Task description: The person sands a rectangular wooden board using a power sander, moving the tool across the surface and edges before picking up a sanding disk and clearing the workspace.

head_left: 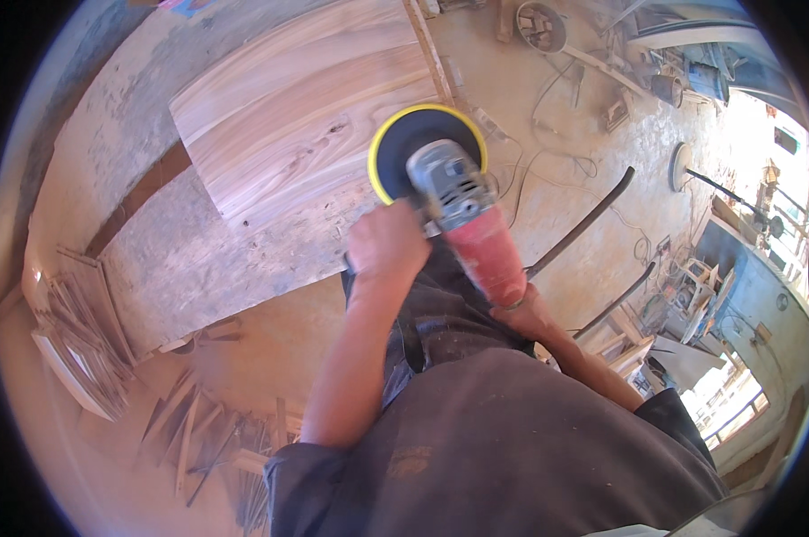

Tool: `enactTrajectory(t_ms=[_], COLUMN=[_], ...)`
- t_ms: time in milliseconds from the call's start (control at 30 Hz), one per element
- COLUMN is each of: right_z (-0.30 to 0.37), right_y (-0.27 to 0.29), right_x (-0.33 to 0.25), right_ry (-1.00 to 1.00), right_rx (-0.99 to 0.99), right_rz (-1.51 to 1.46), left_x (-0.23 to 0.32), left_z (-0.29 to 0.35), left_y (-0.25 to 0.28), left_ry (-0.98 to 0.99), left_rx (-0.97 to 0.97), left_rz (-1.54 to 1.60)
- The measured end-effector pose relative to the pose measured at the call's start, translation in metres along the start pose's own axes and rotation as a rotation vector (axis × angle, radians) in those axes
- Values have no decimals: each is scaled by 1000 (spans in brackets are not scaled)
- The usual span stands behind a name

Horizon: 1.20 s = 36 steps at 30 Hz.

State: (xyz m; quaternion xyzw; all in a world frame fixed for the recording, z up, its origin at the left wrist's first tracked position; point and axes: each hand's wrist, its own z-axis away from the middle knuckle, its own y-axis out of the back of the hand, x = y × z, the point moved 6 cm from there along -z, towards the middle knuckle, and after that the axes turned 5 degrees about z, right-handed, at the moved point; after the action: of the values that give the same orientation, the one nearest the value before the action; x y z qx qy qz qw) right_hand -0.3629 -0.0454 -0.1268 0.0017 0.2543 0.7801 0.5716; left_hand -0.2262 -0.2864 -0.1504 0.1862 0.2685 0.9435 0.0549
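A red and grey angle polisher [480,246] with a round black, yellow-rimmed disc [395,148] is held in front of my body. My left hand [388,240] is closed around its side handle, which the fingers mostly hide. At the rear end of the red body, my right hand [522,315] grips the tool from below, its fingers partly hidden. The disc overlaps the near right corner of a pale wooden panel [288,116] in this view; whether they touch I cannot tell. The panel lies on a worn, dusty workbench [180,259].
Thin boards [82,331] lean at the bench's left end. Wood offcuts [189,421] lie on the floor at lower left. To the right, cables [547,174] cross the floor near two dark curved bars [588,224]. A round bucket [540,27] of wood pieces stands at the far right.
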Motion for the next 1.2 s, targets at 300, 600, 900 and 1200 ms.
enactTrajectory(t_ms=[300,600,900,1200], right_z=[-24,-23,-29,-27], right_y=[-49,19,-22,-81], right_x=[-28,17,-51,-124], right_ry=[168,-128,20,259], right_rx=[-93,63,-19,-60], right_rz=[102,-115,-23,75], left_x=[-79,51,-43,-167], left_z=[27,-36,-16,13], left_y=[13,28,49,50], left_ry=[179,-121,39,117], left_rx=[195,86,100,325], left_rz=[57,-10,24,127])
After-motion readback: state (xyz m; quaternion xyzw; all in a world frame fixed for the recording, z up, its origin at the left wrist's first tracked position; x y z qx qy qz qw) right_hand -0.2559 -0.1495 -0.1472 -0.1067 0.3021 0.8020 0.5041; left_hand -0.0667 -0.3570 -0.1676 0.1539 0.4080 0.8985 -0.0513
